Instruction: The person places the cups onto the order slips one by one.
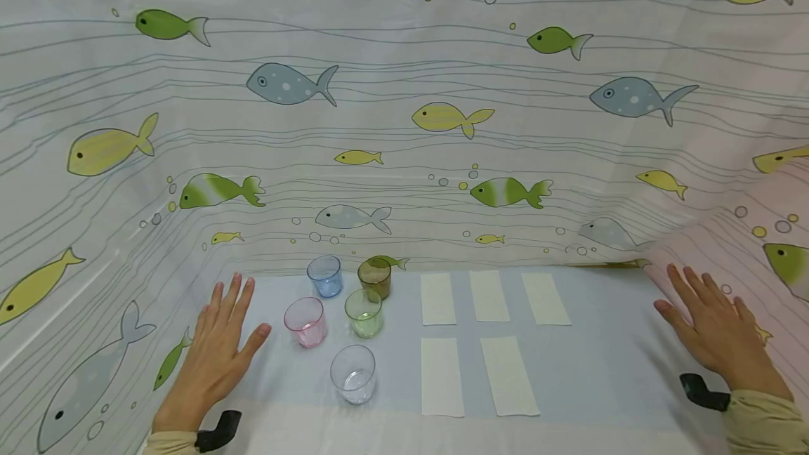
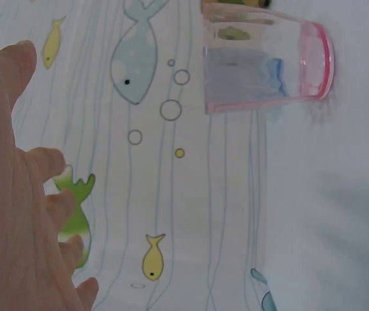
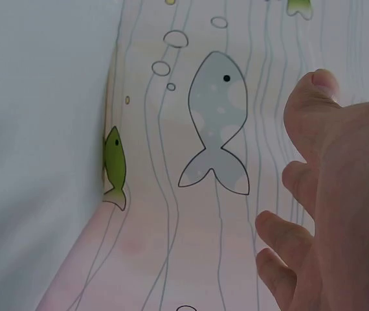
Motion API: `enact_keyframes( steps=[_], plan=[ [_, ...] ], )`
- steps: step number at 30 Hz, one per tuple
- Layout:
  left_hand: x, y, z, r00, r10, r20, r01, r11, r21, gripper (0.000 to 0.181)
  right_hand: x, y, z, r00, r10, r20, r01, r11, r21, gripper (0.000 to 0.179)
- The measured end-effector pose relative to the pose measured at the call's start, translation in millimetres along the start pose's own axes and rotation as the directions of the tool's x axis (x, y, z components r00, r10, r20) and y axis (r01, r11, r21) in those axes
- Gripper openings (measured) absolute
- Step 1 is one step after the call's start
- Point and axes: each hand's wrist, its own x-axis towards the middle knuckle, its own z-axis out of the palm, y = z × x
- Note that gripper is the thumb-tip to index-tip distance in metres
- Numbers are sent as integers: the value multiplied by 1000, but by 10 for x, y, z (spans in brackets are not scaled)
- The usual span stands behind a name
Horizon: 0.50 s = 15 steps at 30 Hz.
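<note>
My left hand [image 1: 218, 346] is raised at the left with its fingers straight and spread, holding nothing. Nearest to it is a pink glass [image 1: 306, 322], which the left wrist view also shows beside the hand. Around that glass stand a blue glass [image 1: 325, 277], a brown glass [image 1: 375, 277], a green glass [image 1: 364, 313] and a clear glass [image 1: 353, 375], all upright. To their right lie several white rectangular pieces [image 1: 442, 376] in two rows; their material is unclear. Far to the right, my right hand [image 1: 720, 332] is held up with extended fingers and touches none of these things.
A light blue surface [image 1: 600, 371] lies under the glasses and white pieces. A fish-printed curtain [image 1: 392, 181] encloses the back and both sides. A thin brown strip [image 1: 603, 265] shows at the back right edge. Each wrist carries a black mount [image 1: 219, 432].
</note>
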Motion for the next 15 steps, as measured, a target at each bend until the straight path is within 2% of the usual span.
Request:
enact_keyframes(
  steps=[15],
  plan=[
    [-1, 26, 2, 1000, 6, 18, -6, 1000, -3, 83, -2, -9, -10, 1000, -12, -4, 12, 1000, -5, 82]
  ],
)
